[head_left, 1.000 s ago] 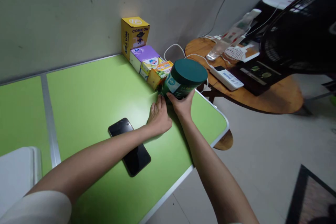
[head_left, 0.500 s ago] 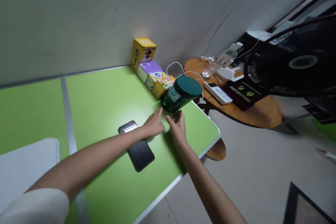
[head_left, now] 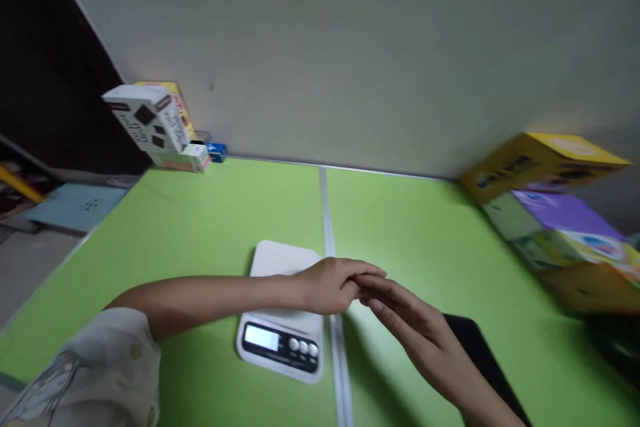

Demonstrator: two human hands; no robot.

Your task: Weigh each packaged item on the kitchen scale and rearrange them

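Observation:
My left hand (head_left: 330, 285) reaches across above a white kitchen scale (head_left: 283, 365), its fingers stretched out to the right. They overlap the fingertips of my right hand (head_left: 417, 323), just right of the scale. The right hand's fingers are long and straight, the thumb a little apart. I see nothing held in either hand. The scale lies on the green table, its display lit, its plate partly covered by my left forearm. Behind my right wrist lies a black phone-like slab (head_left: 480, 353), partly hidden.
Along the right side of the green table (head_left: 270, 200) stand a yellow box (head_left: 530, 167), a purple box (head_left: 565, 213) and a blurred dark green jar (head_left: 613, 347). At the far left corner are a white box (head_left: 145, 117) and a small blue box (head_left: 217, 151). A wall runs behind.
The view has turned left, bringing the whole scale into sight. My hands have left the green jar's base and now meet each other near the scale; the jar stays at the right.

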